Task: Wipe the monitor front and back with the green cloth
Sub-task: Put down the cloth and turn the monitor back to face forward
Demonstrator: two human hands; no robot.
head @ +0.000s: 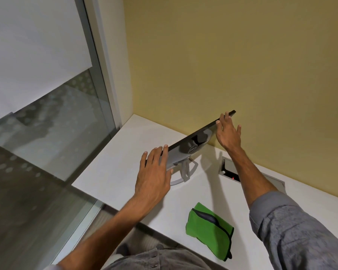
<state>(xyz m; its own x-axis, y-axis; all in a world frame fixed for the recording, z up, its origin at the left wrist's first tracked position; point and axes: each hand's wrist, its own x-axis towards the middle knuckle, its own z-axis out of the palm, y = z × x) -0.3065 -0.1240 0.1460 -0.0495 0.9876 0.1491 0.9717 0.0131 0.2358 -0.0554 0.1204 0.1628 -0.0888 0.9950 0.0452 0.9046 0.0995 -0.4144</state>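
A thin black monitor stands on a silver stand on the white desk, its glossy back with a logo turned toward me. My left hand grips its near end, fingers over the top edge. Near the far end, my right hand lies against the back with fingertips on the top edge. The folded green cloth, edged in black, lies on the desk near the front edge, apart from both hands.
A yellow wall rises right behind the desk. A glass partition with a white blind runs along the left. A recessed power box with a red light sits in the desk under my right forearm.
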